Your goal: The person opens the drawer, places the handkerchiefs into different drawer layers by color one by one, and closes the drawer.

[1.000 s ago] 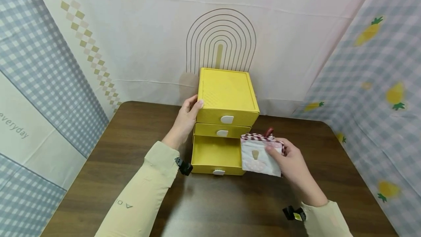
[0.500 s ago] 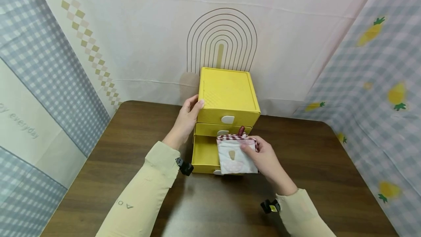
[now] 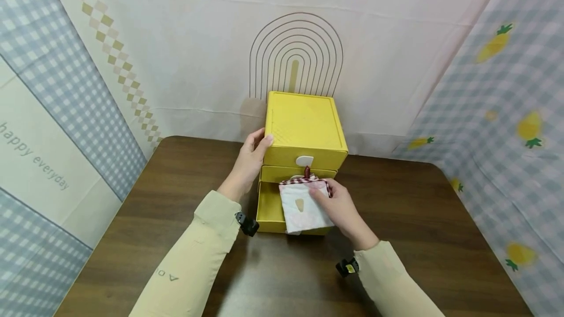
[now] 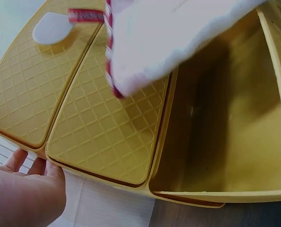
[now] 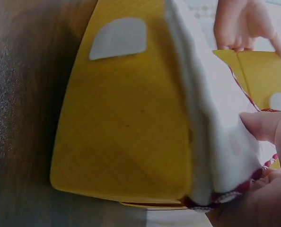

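Note:
My right hand (image 3: 341, 209) pinches a folded white hand towel (image 3: 304, 207) with red-checked edging and a dark red hanging loop, thumb on its near face and fingers behind. The towel overlaps the right part of the pulled-out bottom drawer (image 3: 270, 204) in the head view. In the left wrist view, the towel (image 4: 154, 42) hangs before the drawer fronts, beside the drawer's hollow (image 4: 235, 132). My left hand (image 3: 246, 163) rests against the left side of the yellow drawer unit (image 3: 304, 119), thumb at its upper front corner.
The unit's top and middle drawers are closed, with white tab handles such as the top one (image 3: 304, 161). It stands on a brown wooden table (image 3: 410, 199) near its back edge. Patterned cloth walls (image 3: 198, 53) surround the table at the back and sides.
My right hand has carried the towel leftward from beside the bottom drawer to over its front, and the towel has tilted slightly. My left hand has stayed at the unit's side.

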The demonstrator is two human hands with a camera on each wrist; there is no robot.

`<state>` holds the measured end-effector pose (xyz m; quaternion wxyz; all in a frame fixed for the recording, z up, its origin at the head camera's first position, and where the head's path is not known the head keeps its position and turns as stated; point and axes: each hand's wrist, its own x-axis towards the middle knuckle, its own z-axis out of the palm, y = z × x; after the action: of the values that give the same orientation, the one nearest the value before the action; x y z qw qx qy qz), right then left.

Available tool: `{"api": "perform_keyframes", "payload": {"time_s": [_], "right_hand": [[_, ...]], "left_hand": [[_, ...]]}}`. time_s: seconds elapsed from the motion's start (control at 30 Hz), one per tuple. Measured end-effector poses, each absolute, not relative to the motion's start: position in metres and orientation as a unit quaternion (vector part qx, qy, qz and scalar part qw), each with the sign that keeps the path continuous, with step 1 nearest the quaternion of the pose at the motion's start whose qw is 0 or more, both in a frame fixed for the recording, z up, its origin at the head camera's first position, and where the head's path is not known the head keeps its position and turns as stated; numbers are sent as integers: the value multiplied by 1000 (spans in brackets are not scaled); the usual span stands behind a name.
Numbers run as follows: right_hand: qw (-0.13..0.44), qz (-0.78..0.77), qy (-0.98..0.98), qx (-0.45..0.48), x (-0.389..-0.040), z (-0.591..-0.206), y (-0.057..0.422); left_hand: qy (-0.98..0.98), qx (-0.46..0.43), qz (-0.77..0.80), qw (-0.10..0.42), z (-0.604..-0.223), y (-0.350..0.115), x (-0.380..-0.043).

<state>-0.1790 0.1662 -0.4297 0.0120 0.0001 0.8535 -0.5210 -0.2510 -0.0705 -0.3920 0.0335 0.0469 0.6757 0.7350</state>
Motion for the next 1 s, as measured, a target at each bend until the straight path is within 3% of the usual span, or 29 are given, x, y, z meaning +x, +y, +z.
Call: {"api": "perform_keyframes", "payload": {"time_s": [0.53,0.73,1.0], "right_hand": [[-12,-550,835,8,-190,-441,135],[1,-494,869,9,-193,-448,136],[75,-322,944,3,-201,-453,133]], "left_hand": [[669,46,741,43,-394,-72,-253],[667,46,743,41,-392,-72,-252],[666,41,744,45,-393,-70,-252]]}}
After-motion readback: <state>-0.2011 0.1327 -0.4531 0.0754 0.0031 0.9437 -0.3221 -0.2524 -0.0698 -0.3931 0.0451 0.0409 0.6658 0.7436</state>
